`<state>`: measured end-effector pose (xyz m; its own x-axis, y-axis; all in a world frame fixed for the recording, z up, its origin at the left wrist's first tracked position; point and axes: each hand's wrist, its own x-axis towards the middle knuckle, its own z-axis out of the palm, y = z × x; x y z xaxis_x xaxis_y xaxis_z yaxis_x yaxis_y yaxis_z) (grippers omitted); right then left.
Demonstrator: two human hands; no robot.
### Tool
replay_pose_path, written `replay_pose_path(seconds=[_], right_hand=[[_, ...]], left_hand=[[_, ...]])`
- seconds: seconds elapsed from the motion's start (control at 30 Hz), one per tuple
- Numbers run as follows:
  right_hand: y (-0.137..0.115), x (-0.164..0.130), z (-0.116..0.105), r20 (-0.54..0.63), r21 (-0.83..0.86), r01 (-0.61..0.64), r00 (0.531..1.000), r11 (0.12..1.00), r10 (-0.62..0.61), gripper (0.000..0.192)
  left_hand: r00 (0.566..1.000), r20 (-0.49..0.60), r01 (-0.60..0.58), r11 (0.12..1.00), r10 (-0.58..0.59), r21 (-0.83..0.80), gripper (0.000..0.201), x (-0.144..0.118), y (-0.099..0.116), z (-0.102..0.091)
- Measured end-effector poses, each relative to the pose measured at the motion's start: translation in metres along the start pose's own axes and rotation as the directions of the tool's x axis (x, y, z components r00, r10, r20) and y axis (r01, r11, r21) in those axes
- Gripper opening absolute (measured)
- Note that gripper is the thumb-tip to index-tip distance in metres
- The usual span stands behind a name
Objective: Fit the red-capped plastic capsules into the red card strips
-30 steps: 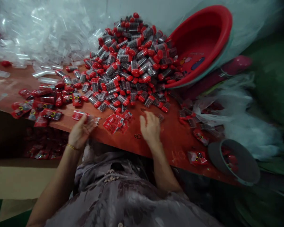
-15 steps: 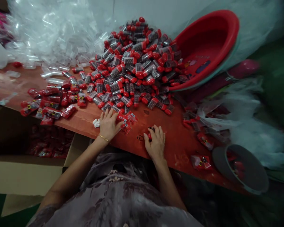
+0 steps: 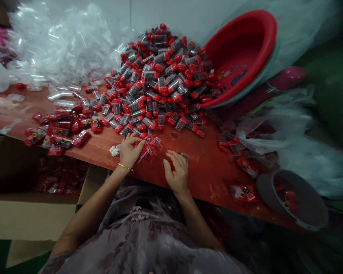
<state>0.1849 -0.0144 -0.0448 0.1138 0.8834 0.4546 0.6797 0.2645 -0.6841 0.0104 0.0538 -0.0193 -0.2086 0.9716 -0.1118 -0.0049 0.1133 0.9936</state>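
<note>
Tubes with red caps heap high at far middle of desk; look loose, not yet bagged, so plenty left. Filled red packets lie at left, more in cardboard box at near left; these seem finished. Left hand over flat red bags, thumb and forefinger close together; cannot tell if pinching one. Right hand half spread, thumb apart; what looks like single tube just beyond fingers. Box depth hidden, so share done uncertain.

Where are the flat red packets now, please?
In the head view, the flat red packets lie near centre, between the left hand and the right hand.
</note>
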Motion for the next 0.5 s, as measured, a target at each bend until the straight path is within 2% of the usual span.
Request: replay_pose_path(seconds=[0.03, 0.1, 0.17, 0.23, 0.3, 0.4, 0.43, 0.5], right_hand=[[-0.008, 0.003, 0.006, 0.037, 0.133, -0.061, 0.998, 0.989, 0.056, 0.025], [-0.023, 0.011, 0.018, 0.157, 0.393, -0.21, 0.975, 0.895, 0.159, 0.03], [-0.033, 0.018, 0.028, 0.266, 0.556, -0.333, 0.939, 0.762, 0.216, 0.03], [-0.039, 0.023, 0.034, 0.295, 0.612, -0.39, 0.92, 0.688, 0.259, 0.028], [-0.039, 0.024, 0.033, 0.267, 0.609, -0.403, 0.915, 0.683, 0.302, 0.029], [-0.034, 0.022, 0.024, 0.243, 0.567, -0.378, 0.926, 0.732, 0.289, 0.031], [-0.032, 0.02, 0.021, 0.237, 0.55, -0.359, 0.933, 0.754, 0.271, 0.032], [-0.03, 0.018, 0.016, 0.214, 0.511, -0.319, 0.947, 0.798, 0.241, 0.033]], left_hand=[[0.998, -0.038, -0.056, 0.998, 0.055, -0.022, 0.005, -0.004, 0.004, 0.003], [0.984, -0.081, -0.164, 0.986, 0.161, -0.035, 0.006, -0.013, 0.012, 0.009], [0.991, -0.046, -0.131, 0.984, 0.126, -0.124, 0.01, -0.023, 0.018, 0.014], [0.999, -0.001, -0.042, 0.968, 0.043, -0.247, 0.021, -0.032, 0.021, 0.016], [0.994, 0.087, 0.099, 0.931, -0.072, -0.351, 0.031, -0.039, 0.023, 0.016], [0.923, 0.297, 0.342, 0.873, -0.244, -0.348, 0.033, -0.044, 0.024, 0.013], [0.903, 0.34, 0.375, 0.87, -0.264, -0.32, 0.032, -0.046, 0.023, 0.013], [0.911, 0.339, 0.338, 0.896, -0.234, -0.29, 0.029, -0.047, 0.019, 0.013]])
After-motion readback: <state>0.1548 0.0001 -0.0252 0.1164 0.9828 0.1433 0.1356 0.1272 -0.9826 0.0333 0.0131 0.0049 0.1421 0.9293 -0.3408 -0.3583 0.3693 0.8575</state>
